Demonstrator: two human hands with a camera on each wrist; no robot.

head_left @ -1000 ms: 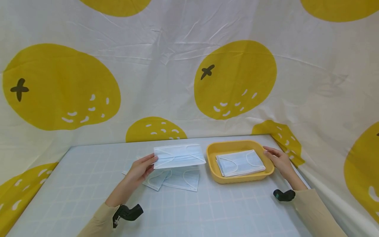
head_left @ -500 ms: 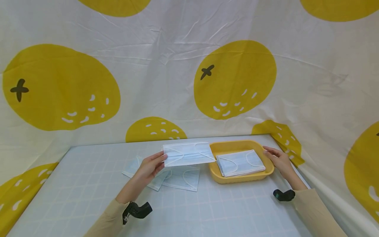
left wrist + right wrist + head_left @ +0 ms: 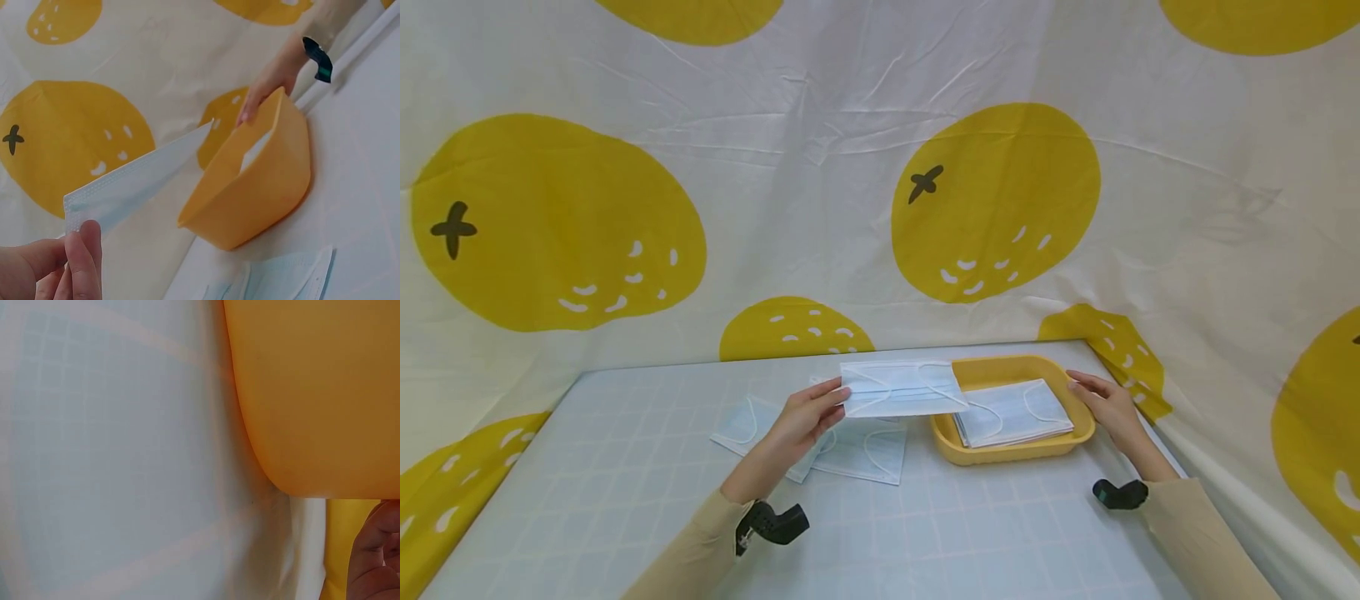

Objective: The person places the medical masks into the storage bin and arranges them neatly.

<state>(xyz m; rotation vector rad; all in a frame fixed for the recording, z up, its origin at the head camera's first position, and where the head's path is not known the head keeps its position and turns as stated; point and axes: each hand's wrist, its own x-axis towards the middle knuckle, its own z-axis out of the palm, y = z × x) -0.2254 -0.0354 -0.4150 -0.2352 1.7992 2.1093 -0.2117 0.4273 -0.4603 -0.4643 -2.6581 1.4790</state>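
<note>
Yellow-printed cloth (image 3: 805, 233) hangs behind the pale gridded surface's (image 3: 940, 533) back edge. My left fingers (image 3: 82, 265) are pinched together on a face mask (image 3: 902, 388) by its left end, raised near the yellow tray (image 3: 1000, 455) toward the surface's back right corner. Probably light, floppy, creases easily; short end seems best. Right fingers (image 3: 1093, 382) touch the tray; grip unclear.

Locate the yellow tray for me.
In the head view, the yellow tray sits right of centre on the table, with the right hand at its right end. The mask in the left hand overlaps its left end in that view.
</note>
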